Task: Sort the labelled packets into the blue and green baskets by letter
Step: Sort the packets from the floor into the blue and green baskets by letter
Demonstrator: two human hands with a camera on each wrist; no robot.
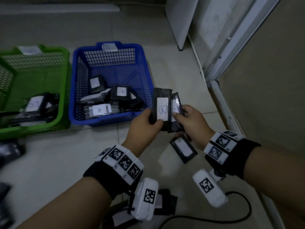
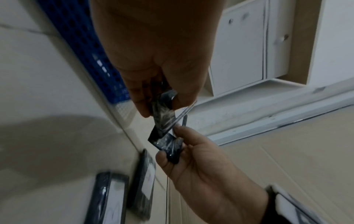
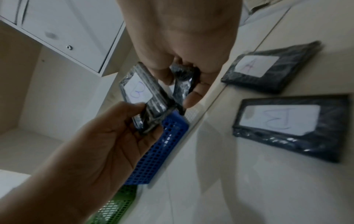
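My left hand [image 1: 151, 118] grips a black wrapped packet with a white label marked B [image 1: 162, 108], held upright just right of the blue basket [image 1: 105, 120]. Beside it my right hand [image 1: 179, 115] pinches a second black packet [image 1: 175, 106] whose letter is mostly hidden; the two packets touch edge to edge. The right wrist view shows the B packet [image 3: 138, 89] between my left thumb and fingers. Several packets lie in the blue basket, one marked A [image 1: 99, 109]. More packets lie in the green basket [image 1: 33, 129] to its left.
One packet [image 1: 183, 148] lies on the tiled floor under my right hand. In the right wrist view, floor packets marked A [image 3: 268, 68] and B [image 3: 287, 125] show. A white cabinet [image 1: 179, 22] and door frame [image 1: 219, 90] stand to the right. A black cable [image 1: 239, 217] runs near my arms.
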